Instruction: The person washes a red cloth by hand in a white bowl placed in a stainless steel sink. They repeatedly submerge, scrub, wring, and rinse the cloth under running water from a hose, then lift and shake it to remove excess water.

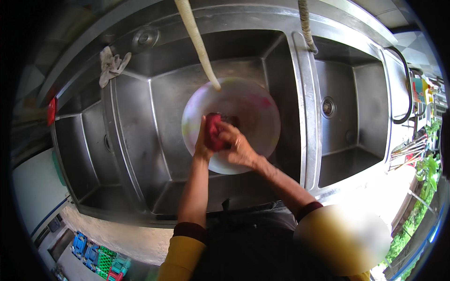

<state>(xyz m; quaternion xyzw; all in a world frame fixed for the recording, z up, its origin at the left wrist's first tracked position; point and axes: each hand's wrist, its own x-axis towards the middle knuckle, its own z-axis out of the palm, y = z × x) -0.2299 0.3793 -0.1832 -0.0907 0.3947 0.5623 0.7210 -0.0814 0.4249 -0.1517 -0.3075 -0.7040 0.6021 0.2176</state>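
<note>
Over a pale round basin [265,129] with blurred pink and yellow patches, both my hands meet at a dark red, crumpled thing [213,133]; I cannot tell whether it is cloth or something else. My left hand [202,146] is closed around its left side, thumb up along it. My right hand [239,149] presses on it from the right with curled fingers. A darker patch, too blurred to name, shows in the basin just beyond the fingers. The end of a cream hose [199,44] hangs over the basin's far rim.
The basin stands in the middle bowl of a steel sink [180,107], flanked by two more bowls. A pale glove [111,66] drapes over the left divider. A second ribbed hose [305,23] hangs at the right divider. Coloured crates [101,255] lie at the lower left.
</note>
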